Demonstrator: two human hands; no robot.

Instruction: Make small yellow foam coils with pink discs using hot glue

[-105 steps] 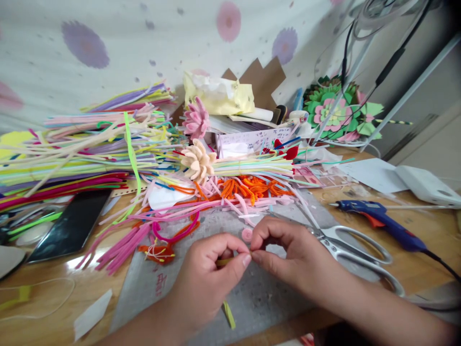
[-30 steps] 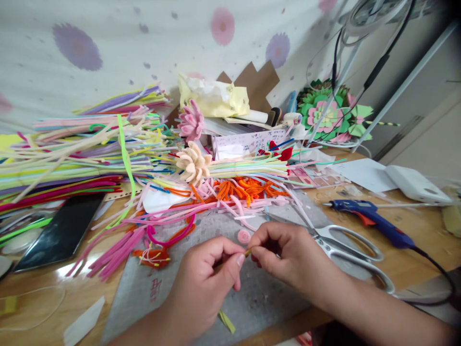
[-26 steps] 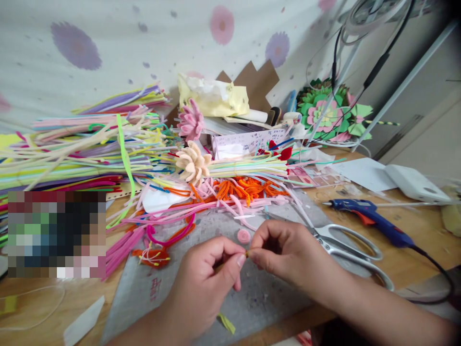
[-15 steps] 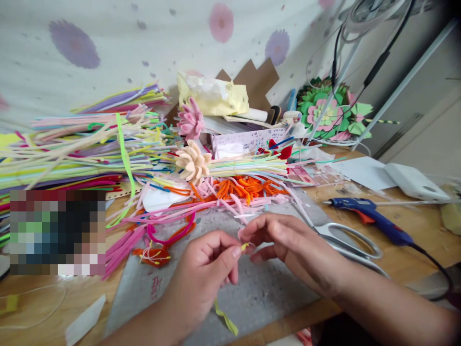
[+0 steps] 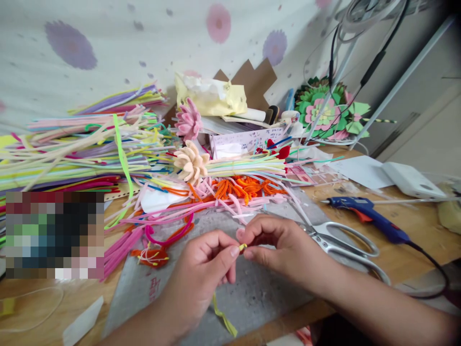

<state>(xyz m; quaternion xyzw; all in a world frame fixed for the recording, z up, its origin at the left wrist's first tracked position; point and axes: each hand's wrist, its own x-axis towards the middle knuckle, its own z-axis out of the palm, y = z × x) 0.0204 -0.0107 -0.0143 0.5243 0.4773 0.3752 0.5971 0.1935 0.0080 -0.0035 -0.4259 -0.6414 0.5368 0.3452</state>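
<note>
Thumb and finger of my left hand (image 5: 212, 269) pinch a small yellow piece (image 5: 242, 247) over the grey mat (image 5: 266, 293). My right hand (image 5: 277, 245) is closed beside it, fingertips drawn together at the right end of the piece; whether they grip a thin strand there is too small to tell. A yellow-green strip (image 5: 224, 317) hangs below my left hand. An orange bundle with pale, yellow-tipped threads (image 5: 151, 254) lies on the mat to the left.
Silver scissors (image 5: 338, 245) and a blue glue gun (image 5: 370, 214) lie at the right. Bundles of colourful pipe cleaners (image 5: 72, 154) fill the left and back. Fuzzy pink (image 5: 189, 120) and cream flowers (image 5: 190, 162) stand behind the mat. A blurred patch covers the lower left.
My right hand's fingers, spread apart before, have closed in beside the yellow piece. My left hand keeps its pinch. The whole view has shifted slightly.
</note>
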